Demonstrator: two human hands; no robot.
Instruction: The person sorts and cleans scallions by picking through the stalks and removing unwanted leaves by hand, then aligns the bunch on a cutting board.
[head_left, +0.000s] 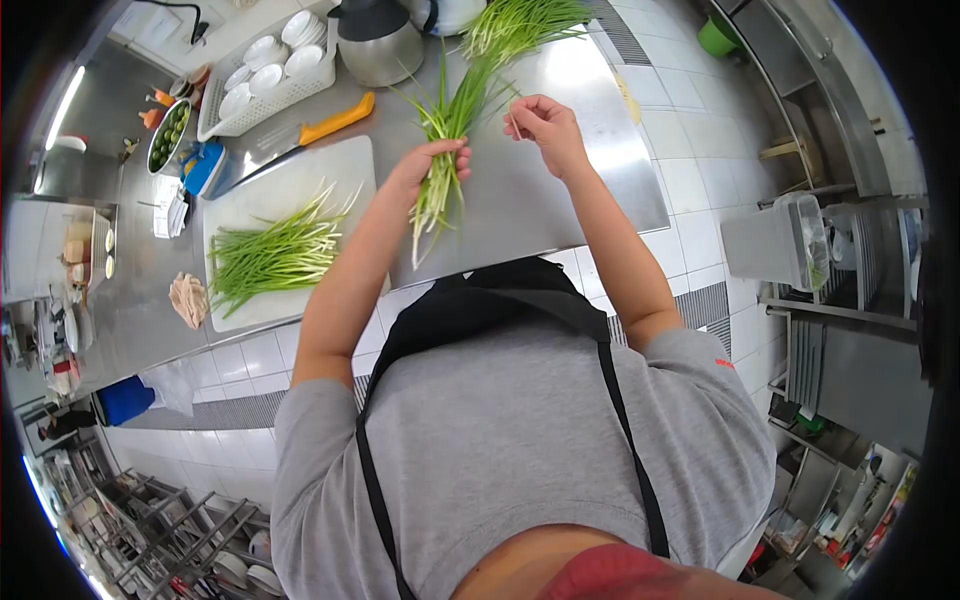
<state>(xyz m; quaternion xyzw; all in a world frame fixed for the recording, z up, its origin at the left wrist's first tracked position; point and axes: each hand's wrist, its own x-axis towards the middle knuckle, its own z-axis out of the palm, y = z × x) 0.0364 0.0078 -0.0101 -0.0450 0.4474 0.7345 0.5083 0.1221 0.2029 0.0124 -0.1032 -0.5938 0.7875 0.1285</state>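
My left hand [432, 166] is closed around a bunch of thin spring onions [462, 108], held over the steel table [520, 205]. The pale root ends hang toward me and the green tops point away. To the right of the bunch, my right hand [550, 132] is pinched closed, apart from it; what lies between its fingertips is too small to name. On the white cutting board [350, 165] at left rests another pile of spring onions [275, 250]. More spring onions [520, 25] lie at the table's far end.
A knife with a yellow handle [338, 118] lies beyond the board. Behind it stand a white basket [265, 118] of small bowls and a steel jug [380, 50]. A bowl of limes [170, 135] and a crumpled beige cloth [188, 300] are at left. Shelving [850, 250] stands at right.
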